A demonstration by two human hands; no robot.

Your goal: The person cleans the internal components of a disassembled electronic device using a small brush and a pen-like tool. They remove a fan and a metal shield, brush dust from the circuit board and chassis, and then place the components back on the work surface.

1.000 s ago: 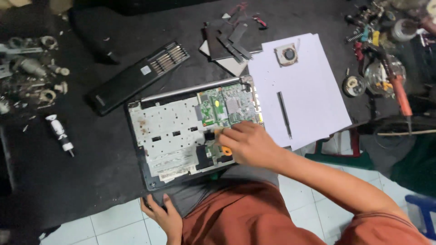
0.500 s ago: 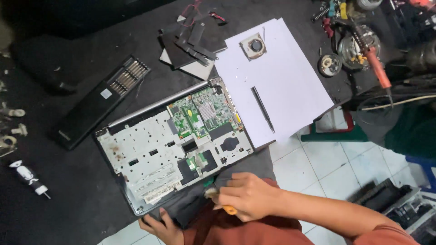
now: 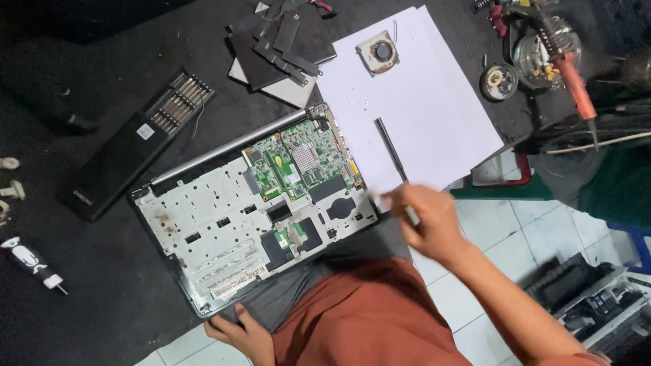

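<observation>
Laptop chassis (image 3: 203, 230): it lies opened and tilted on the black mat (image 3: 102, 271), its near corner hanging over the edge above your lap; the shape is a flat rectangle with a dark plastic rim.
Chassis surface: a pale, dull metal plate with small rectangular cut-outs fills the left part; rusty stains mark it near the left edge.
Circuit board (image 3: 298, 159): green, crowded with small parts, with a square silvery patch at its middle; it sits in the chassis's far right corner.
White paper (image 3: 434, 102): smooth sheets lie just beside the chassis on the right, overhanging the mat's edge.
Fan (image 3: 378, 51): a small squarish cooling fan with a dark round hub rests on the paper's far end.
Slim tool (image 3: 390, 146): a thin dark rod lies on the paper, pointing towards your right hand.
Your right hand (image 3: 427, 220): it hovers at the paper's near edge, just right of the chassis, fingers curled narrowly around something small and blurred; you cannot tell what it is.
Your left hand (image 3: 237, 332): it rests palm down at the chassis's near corner, fingertips touching the rim, loosely spread.
Bit case (image 3: 135, 146): a long black case lies left of the chassis with a row of metal bits showing.
</observation>
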